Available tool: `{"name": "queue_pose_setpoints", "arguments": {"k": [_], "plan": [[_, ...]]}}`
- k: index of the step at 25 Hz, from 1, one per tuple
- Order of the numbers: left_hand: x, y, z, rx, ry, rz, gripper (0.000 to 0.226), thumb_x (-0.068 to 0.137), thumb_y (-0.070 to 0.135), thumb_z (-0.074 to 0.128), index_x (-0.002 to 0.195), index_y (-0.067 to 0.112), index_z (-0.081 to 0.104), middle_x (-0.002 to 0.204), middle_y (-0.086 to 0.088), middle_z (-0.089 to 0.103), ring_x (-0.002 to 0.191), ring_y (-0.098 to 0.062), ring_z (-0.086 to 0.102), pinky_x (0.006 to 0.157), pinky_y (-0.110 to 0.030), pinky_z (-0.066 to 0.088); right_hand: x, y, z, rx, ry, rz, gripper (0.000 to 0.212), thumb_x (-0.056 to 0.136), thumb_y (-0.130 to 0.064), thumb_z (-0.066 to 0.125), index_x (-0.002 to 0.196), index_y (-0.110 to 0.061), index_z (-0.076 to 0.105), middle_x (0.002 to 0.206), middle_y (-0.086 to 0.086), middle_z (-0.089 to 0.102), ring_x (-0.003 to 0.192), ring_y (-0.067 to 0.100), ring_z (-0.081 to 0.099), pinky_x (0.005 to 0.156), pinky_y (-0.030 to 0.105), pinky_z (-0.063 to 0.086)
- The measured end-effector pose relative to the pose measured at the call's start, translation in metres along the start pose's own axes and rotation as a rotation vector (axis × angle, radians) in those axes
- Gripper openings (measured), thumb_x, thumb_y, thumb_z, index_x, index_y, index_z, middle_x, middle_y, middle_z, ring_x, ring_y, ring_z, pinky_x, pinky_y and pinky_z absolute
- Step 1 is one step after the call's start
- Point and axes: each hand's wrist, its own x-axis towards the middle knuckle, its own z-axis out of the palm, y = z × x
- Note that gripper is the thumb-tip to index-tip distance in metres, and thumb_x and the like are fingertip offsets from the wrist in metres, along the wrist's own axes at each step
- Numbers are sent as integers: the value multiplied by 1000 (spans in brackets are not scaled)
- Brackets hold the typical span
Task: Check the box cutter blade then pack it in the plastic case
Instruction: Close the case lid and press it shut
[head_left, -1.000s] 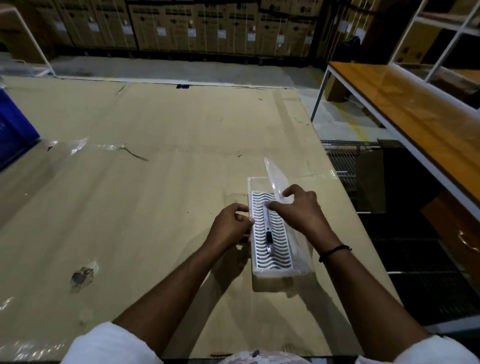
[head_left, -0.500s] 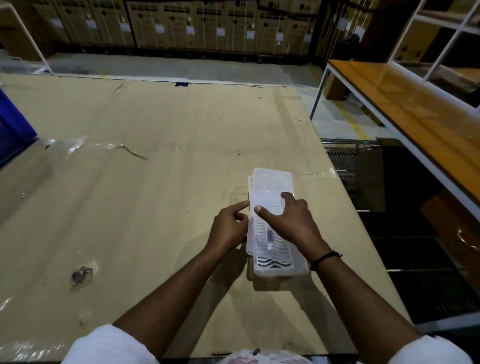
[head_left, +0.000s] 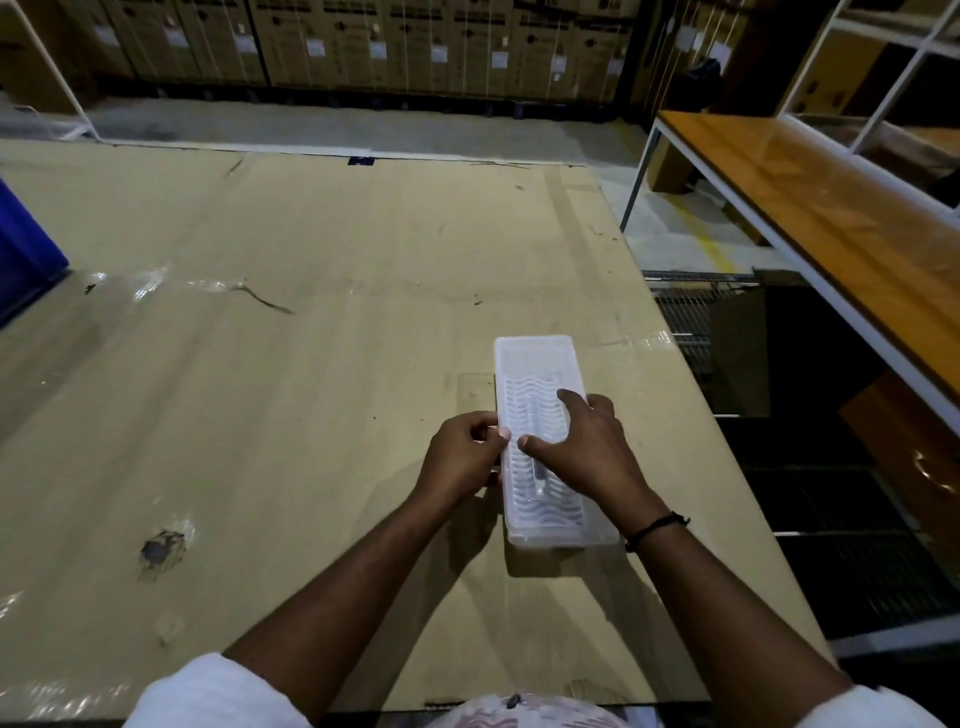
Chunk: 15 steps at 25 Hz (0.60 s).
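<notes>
case: our clear plastic case (head_left: 540, 364) sits flat on the cardboard-covered bench (head_left: 311, 338), lid down
cutter: box cutter (head_left: 537, 470) lies inside the case, seen through the lid
left hand: left hand (head_left: 460, 457) has its fingers pinching the case's left edge
right hand: right hand (head_left: 584, 449) is spread flat on the lid, fingers loose, gripping nothing

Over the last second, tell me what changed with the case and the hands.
The clear lid swung down from upright and now lies flat on the plastic case. The right hand followed it down and presses on top. The left hand stayed pinching the case's left edge, the box cutter stayed inside, and the case did not move on the cardboard.
</notes>
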Motion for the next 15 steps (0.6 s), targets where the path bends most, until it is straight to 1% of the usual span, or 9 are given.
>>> {"name": "queue_pose_setpoints", "arguments": {"k": [4, 6, 9, 12, 14, 15], "plan": [[1, 2, -2, -40, -61, -23, 24, 100, 15, 67, 124, 14, 72, 110, -5, 76, 97, -23, 77, 80, -40, 67, -9, 8, 7, -14, 13, -13, 89, 88, -60, 66, 160, -29, 24, 165, 9, 25, 146, 33, 29, 110, 48, 40], [1, 2, -3, -41, -70, -25, 27, 99, 13, 68, 126, 14, 71, 114, -5, 75, 100, -23, 77, 84, -41, 66, -15, 12, 13, -58, 48, -43, 86, 91, -64, 57, 161, -31, 19, 165, 8, 23, 145, 32, 27, 108, 48, 42], [0, -1, -3, -93, -58, -40, 25, 98, 12, 69, 123, 16, 73, 116, -6, 75, 102, -24, 76, 90, -44, 65, -19, 15, 20, -118, 91, -48, 85, 92, -70, 48, 161, -32, 16, 158, 11, 29, 139, 32, 35, 101, 47, 47], [-1, 0, -1, -98, -46, -47, 25, 98, 9, 69, 122, 15, 73, 116, -6, 76, 103, -24, 76, 91, -44, 65, -22, 21, 21, -116, 64, -3, 87, 88, -80, 41, 159, -40, 9, 137, 13, 40, 119, 34, 55, 89, 45, 54], [5, 5, -2, -81, -25, -54, 29, 97, 8, 70, 126, 10, 73, 116, -6, 77, 103, -24, 77, 90, -43, 65, -18, 19, 20, -103, 39, 0, 88, 87, -82, 40, 159, -43, 7, 130, 12, 40, 106, 33, 61, 84, 43, 56], [9, 8, -2, -81, -4, -59, 30, 97, 8, 70, 127, 9, 73, 115, -7, 77, 102, -24, 77, 90, -43, 65, -13, 16, 19, -92, 45, -2, 89, 87, -82, 41, 159, -42, 7, 130, 12, 39, 105, 34, 62, 84, 43, 56]]}}
